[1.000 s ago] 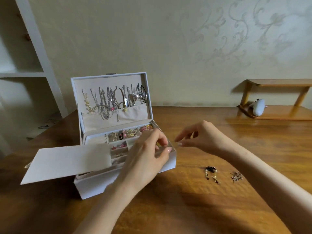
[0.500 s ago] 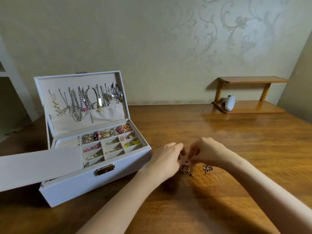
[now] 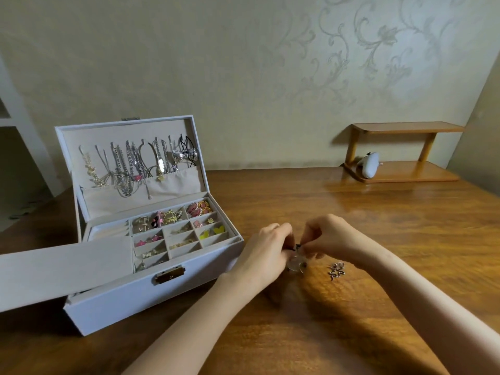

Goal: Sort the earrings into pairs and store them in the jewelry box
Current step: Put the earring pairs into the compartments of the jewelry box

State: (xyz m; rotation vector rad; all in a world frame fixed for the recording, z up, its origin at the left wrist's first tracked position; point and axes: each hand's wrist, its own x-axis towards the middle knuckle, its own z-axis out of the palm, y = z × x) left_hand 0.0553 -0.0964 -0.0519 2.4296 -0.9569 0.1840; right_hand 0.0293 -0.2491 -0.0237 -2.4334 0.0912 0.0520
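Middle of the frame, both hands are bunched together over the wooden table (image 3: pixel 351 334). The left hand (image 3: pixel 266 251) and right hand (image 3: pixel 334 235) each pinch the dark-and-silver earrings (image 3: pixel 296 263) with curled fingertips, just right of the open jewelry box (image 3: pixel 130 301). A small silver earring pair (image 3: pixel 336 269) lies on the table right beside them, and the box's compartments already hold earrings.

I see the jewelry box (image 3: pixel 121 301) toward the table's (image 3: pixel 351 334) left edge, loose earrings (image 3: pixel 336 269) to its right mid-table, and a small shelf (image 3: pixel 405 171) in the far right corner.
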